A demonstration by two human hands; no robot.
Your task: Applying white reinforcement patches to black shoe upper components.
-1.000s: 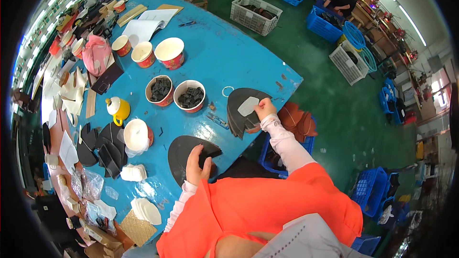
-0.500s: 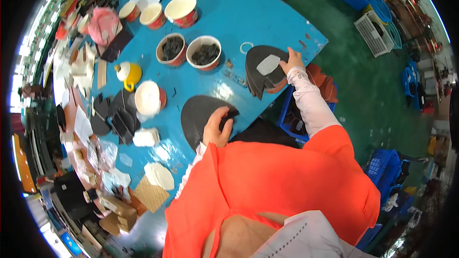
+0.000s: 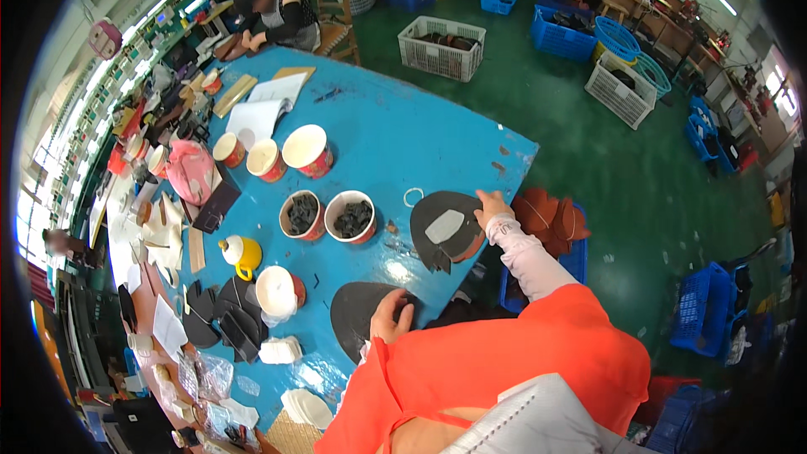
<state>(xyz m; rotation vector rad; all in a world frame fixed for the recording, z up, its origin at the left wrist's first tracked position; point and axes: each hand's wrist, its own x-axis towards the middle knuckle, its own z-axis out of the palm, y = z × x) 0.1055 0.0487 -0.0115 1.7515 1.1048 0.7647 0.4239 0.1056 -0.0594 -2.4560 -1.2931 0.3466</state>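
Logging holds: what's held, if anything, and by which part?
Right hand at the right edge of the patched dark piece, left hand on the right side of the plain dark piece; grip cannot be told.

No word, number or sign can be read. Small, illegible marking shows on the red outer wall of the wide white-and-red paper tub [image 3: 319, 166], inward from the blue rectangular table's [image 3: 403, 130] far edge. The open white paper booklet [image 3: 256, 115], lying by the far edge's left end, is too small to decipher. A tiny dark mark on the pale pink fabric sleeve [image 3: 538, 267] of the right forearm, near its cuff, is equally indistinct.
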